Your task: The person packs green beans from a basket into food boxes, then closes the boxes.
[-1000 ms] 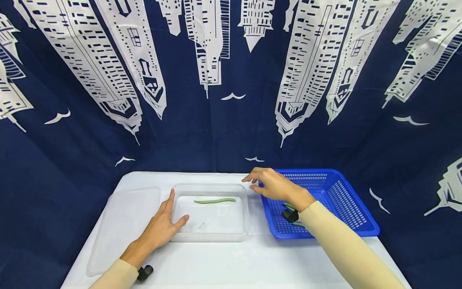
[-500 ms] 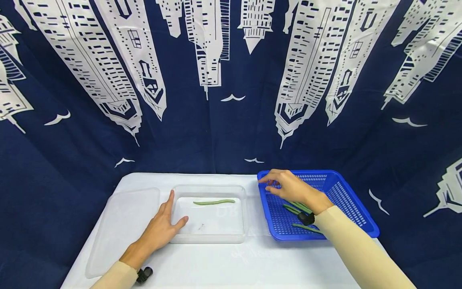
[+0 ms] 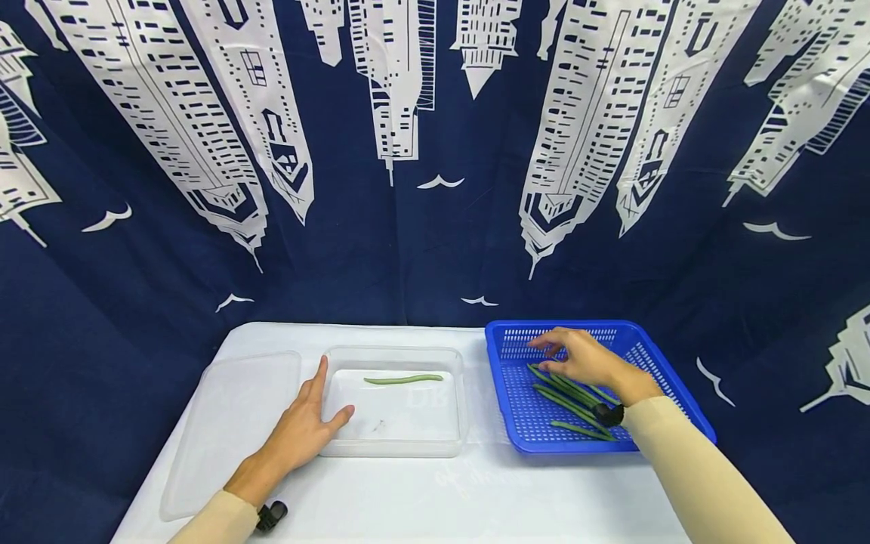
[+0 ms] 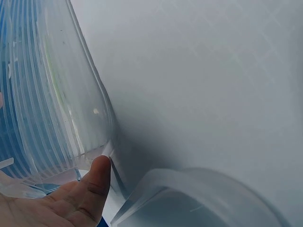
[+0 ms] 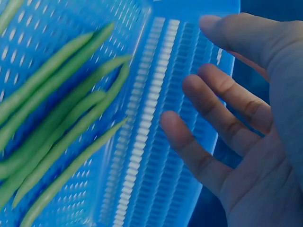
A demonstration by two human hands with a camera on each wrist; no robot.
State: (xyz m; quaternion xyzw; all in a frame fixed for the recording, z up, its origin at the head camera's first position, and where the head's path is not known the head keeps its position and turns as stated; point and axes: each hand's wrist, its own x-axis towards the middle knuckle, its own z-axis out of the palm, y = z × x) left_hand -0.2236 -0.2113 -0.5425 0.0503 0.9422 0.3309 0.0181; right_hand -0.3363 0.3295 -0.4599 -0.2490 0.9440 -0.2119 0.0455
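Observation:
A single green bean (image 3: 404,379) lies in the clear plastic container (image 3: 394,447) at the middle of the table. Against that container's left side rests my left hand (image 3: 302,431), fingers straight and thumb over the near-left rim. Over the blue basket (image 3: 506,423) my right hand (image 3: 584,359) hovers with loosely bent fingers and nothing in them. Several green beans (image 3: 571,404) lie below it on the basket floor. In the right wrist view the fingers (image 5: 208,156) are spread apart beside the beans (image 5: 61,113), not touching them.
A translucent lid (image 3: 231,431) lies flat on the white table (image 3: 394,499), left of the container. Behind the table hangs a dark blue curtain (image 3: 381,249) with white building prints.
My right hand has moved right, from the gap beside the container to over the basket, uncovering more beans. My left hand has stayed at the container.

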